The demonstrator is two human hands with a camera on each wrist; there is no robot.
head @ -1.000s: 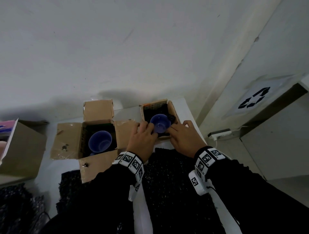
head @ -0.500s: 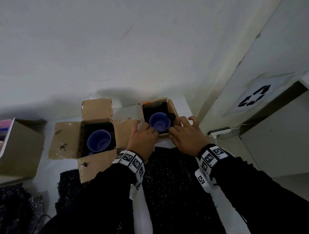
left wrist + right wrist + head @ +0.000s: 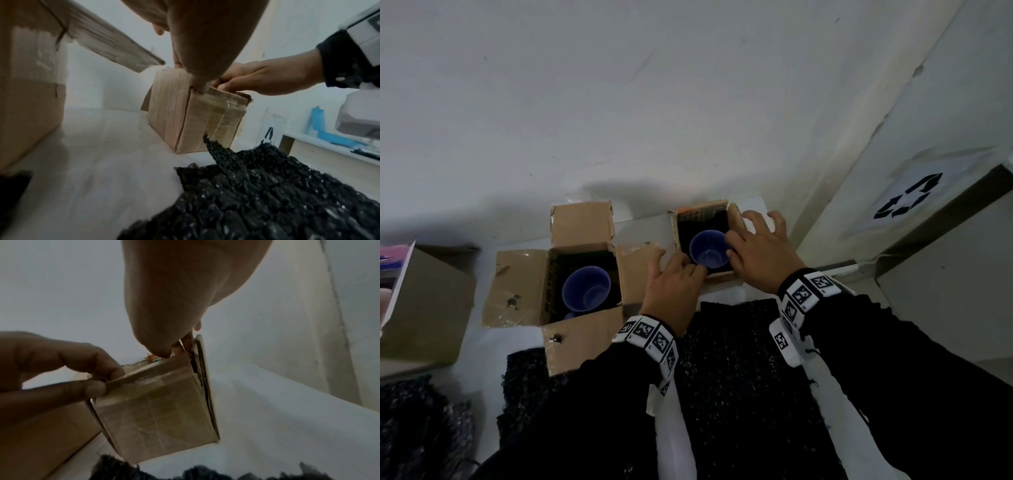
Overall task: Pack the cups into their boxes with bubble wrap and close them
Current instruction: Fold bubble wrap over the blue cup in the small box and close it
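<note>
My left hand has its fingertips on the near-left rim of the small box, and in the right wrist view the thumb and a finger look like they're pinching that edge. My right hand is over the box's right side with fingers spread and relaxed, fingertips at the rim by the right flap, not gripping anything as far as I can tell. The blue cup sits upright inside with dark wrap around it, directly between both hands, mouth up. The box is near the far right corner of the desk, flaps still up. I'd guess the right flap goes down first, since the right hand's basically on it. Second cup waits in the bigger open box to the left, loose bubble wrap along the near edge.
</note>
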